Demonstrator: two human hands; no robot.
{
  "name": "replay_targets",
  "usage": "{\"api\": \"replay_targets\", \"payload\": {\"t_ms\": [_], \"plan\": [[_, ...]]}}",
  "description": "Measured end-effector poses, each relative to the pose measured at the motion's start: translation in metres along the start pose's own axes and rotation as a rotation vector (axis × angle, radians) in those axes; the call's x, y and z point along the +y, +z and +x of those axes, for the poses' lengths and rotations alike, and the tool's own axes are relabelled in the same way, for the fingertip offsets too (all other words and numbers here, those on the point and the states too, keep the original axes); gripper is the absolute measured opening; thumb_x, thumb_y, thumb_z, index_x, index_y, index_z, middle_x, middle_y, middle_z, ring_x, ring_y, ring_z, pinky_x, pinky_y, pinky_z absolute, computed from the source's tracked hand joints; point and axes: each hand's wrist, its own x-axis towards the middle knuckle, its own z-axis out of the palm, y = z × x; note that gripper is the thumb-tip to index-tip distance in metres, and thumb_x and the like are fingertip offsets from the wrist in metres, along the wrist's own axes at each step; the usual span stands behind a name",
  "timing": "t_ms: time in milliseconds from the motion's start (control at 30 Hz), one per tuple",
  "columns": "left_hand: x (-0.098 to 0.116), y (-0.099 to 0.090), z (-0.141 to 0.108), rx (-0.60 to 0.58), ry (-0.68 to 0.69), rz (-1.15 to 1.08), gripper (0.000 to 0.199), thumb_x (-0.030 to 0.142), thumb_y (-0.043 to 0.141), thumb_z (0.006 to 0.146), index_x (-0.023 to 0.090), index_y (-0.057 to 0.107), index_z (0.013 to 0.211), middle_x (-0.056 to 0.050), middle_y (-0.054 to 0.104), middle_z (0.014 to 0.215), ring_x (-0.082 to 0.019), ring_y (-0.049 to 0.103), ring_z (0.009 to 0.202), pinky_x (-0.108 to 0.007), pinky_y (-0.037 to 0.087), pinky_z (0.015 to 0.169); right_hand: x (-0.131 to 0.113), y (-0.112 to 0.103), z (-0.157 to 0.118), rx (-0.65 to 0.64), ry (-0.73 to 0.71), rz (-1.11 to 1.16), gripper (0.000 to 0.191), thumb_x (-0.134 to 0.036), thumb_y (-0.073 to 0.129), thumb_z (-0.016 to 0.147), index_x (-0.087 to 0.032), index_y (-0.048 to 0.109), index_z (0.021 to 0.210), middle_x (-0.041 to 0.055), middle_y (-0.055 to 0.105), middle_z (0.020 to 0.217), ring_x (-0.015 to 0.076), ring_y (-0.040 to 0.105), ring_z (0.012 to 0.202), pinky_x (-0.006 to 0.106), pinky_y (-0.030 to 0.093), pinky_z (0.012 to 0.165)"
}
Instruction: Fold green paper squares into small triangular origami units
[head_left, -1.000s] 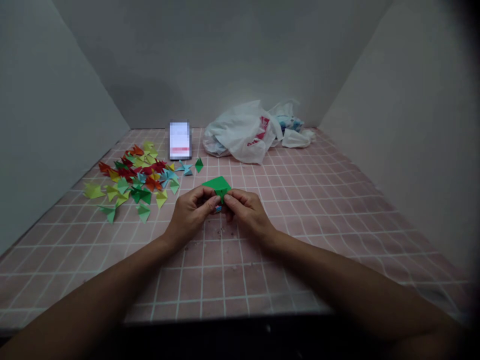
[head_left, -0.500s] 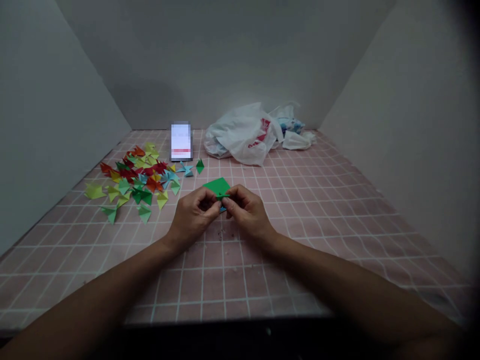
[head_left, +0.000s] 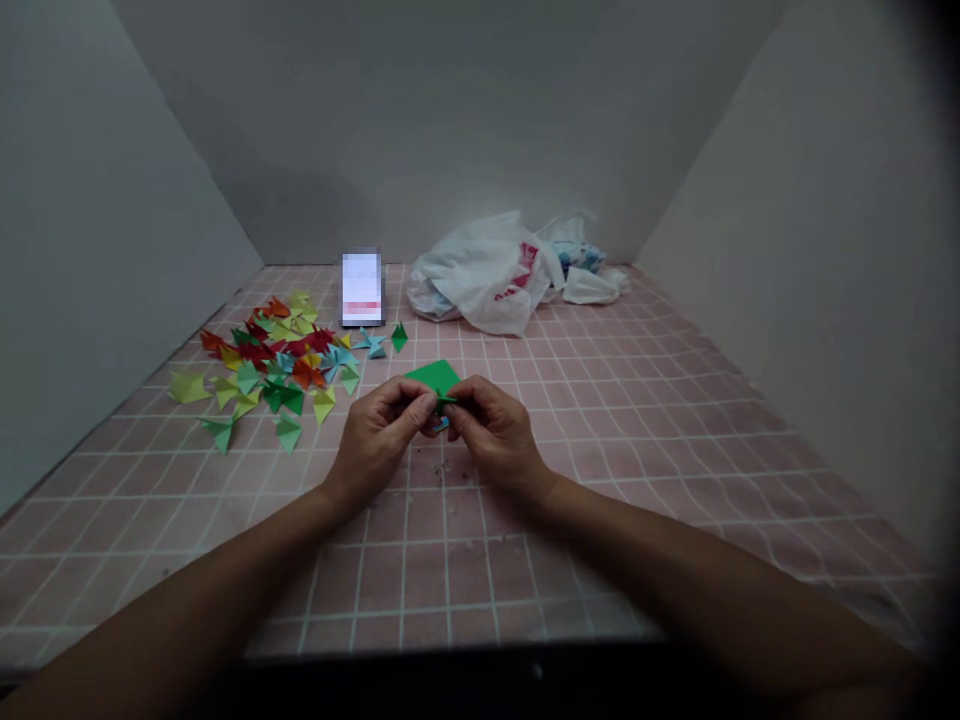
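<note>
Green origami paper [head_left: 431, 377], sharply creased, pinched between left hand [head_left: 375, 437] and right hand [head_left: 495, 435]

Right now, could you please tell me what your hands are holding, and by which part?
The left hand and right hand pinch a folded green paper at its lower end with fingertips; the fingers hide the exact grip.

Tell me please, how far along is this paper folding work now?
Done: many folded paper triangles lie in a colourful pile. In hand: the left hand and right hand pinch a green paper square. Left: that square still looks mostly flat; how many more pieces are needed cannot be seen.
</note>
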Motion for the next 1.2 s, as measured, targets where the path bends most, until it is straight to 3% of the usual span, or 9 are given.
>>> {"api": "replay_targets", "payload": {"t_ms": [200,333,467,700,833,1067,1200], "plan": [[-0.0029,0.0008,-0.0009,0.035,0.022,0.039,0.012,0.027,0.074,0.081,0.017,0.068,0.085,0.0,0.068,0.073,-0.014,0.066,0.066,-0.025,0.055,0.065,-0.0005,0.0012,0.0005,0.004,0.036,0.056,0.003,-0.021,0.06,0.089,-0.023,0.058,0.088,-0.0011,0.059,0.078,0.0121,0.058,0.064,0.028,0.051,0.059],[-0.0031,0.0023,-0.0025,0.077,0.144,0.219,0.007,0.023,0.072,0.083,0.018,0.067,0.082,-0.001,0.066,0.077,-0.014,0.065,0.069,-0.026,0.054,0.067,-0.0024,0.0006,0.0005,-0.01,0.026,0.076,0.003,-0.023,0.06,0.09,-0.022,0.057,0.089,-0.0019,0.058,0.077,0.0113,0.059,0.063,0.027,0.05,0.059],[-0.0022,0.003,-0.0037,0.076,0.24,0.26,0.008,0.021,0.073,0.083,0.018,0.066,0.079,-0.001,0.064,0.079,-0.014,0.064,0.07,-0.026,0.053,0.066,-0.0008,-0.0002,-0.0007,0.004,-0.008,0.01,0.004,-0.022,0.059,0.092,-0.022,0.057,0.088,-0.0015,0.057,0.078,0.0115,0.059,0.065,0.028,0.05,0.061],[0.0009,-0.0002,-0.0052,0.009,0.185,0.255,0.017,0.03,0.06,0.095,0.018,0.067,0.086,-0.002,0.065,0.08,-0.016,0.067,0.073,-0.028,0.053,0.069,-0.0004,-0.0001,0.0004,0.019,-0.019,-0.006,0.005,-0.018,0.059,0.091,-0.022,0.058,0.087,-0.0006,0.057,0.081,0.012,0.061,0.066,0.028,0.051,0.06],[0.0003,0.001,-0.004,0.042,0.196,0.303,0.017,0.03,0.062,0.092,0.017,0.067,0.082,-0.003,0.066,0.077,-0.016,0.066,0.07,-0.028,0.053,0.067,0.0003,0.0002,0.0013,0.026,-0.031,-0.023,0.006,-0.016,0.058,0.09,-0.021,0.057,0.086,-0.001,0.056,0.079,0.0115,0.059,0.064,0.026,0.05,0.058],[-0.0059,0.0034,-0.004,0.089,0.163,0.316,0.011,0.027,0.07,0.082,0.017,0.066,0.079,-0.001,0.067,0.074,-0.015,0.066,0.065,-0.027,0.053,0.063,-0.0007,0.001,0.0004,0.072,-0.192,-0.241,0.011,-0.01,0.057,0.088,-0.02,0.055,0.084,-0.0018,0.054,0.075,0.013,0.054,0.069,0.028,0.044,0.062],[-0.007,0.0037,-0.0045,0.139,0.154,0.329,0.011,0.027,0.069,0.082,0.017,0.064,0.08,-0.001,0.066,0.073,-0.014,0.066,0.064,-0.026,0.053,0.062,-0.0042,0.0015,-0.0024,0.037,-0.264,-0.264,0.01,-0.01,0.056,0.092,-0.02,0.056,0.089,-0.0001,0.055,0.08,0.0132,0.054,0.07,0.028,0.044,0.063]]}}
